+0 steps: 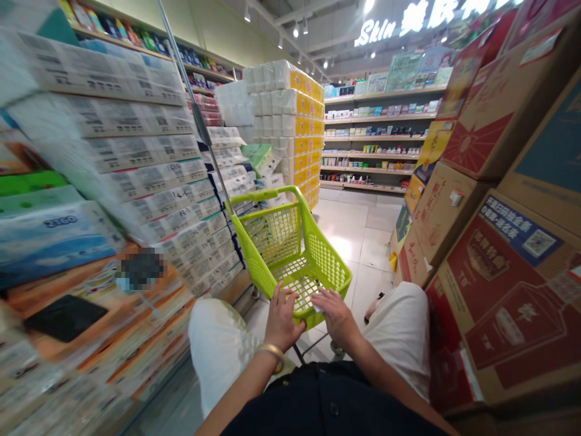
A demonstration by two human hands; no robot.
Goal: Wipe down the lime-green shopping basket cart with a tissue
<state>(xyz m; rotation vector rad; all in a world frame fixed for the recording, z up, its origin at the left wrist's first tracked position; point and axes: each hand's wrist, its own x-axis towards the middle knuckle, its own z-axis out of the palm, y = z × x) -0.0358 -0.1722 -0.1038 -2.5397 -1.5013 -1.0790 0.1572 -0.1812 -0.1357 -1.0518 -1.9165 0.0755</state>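
Observation:
A lime-green plastic shopping basket cart [318,254] stands in the aisle in front of me, its inside holding nothing I can see. My left hand [281,318], with a gold bangle on the wrist, rests on the cart's near rim with fingers spread. My right hand [334,312] lies beside it on the same rim, fingers curled over the edge. The cart's green handle [265,197] is at its far side, and a metal pole [195,115] rises from there up to the left.
Stacked packs of tissue and paper rolls [149,181] line the left side. Brown and red cardboard boxes [494,266] are piled on the right. A tower of white and yellow roll packs [290,121] stands ahead, with shelves of bottles [376,145] beyond the tiled floor [363,236].

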